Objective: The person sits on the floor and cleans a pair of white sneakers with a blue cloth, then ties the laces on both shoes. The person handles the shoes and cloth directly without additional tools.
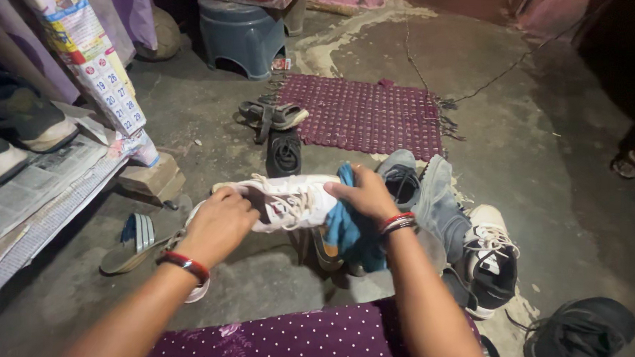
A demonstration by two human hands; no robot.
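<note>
Dim room with a bare concrete floor [542,179], seen from above; a maroon woven mat [365,115] lies ahead, a blue plastic stool [241,35] beyond it, and a wall calendar [96,58] hangs at left over newspaper-lined shelving. Shoes are scattered about: a black sandal [272,116], a grey sneaker [402,178], a black-and-white sneaker [489,265] and a striped flip-flop [134,241]. The white sneaker [285,200] is held off the floor at centre, between both hands, its laces facing up. The left hand [217,224] is curled shut around the heel end; the right hand [365,194] is closed over the toe end, pinning a blue cloth [349,232] that hangs below it. Judged risk: the loose cloth could slip from under the right hand's fingers, or the dangling laces could snag, since the grip on each end looks light. Red bangles [185,262] circle the left wrist.
</note>
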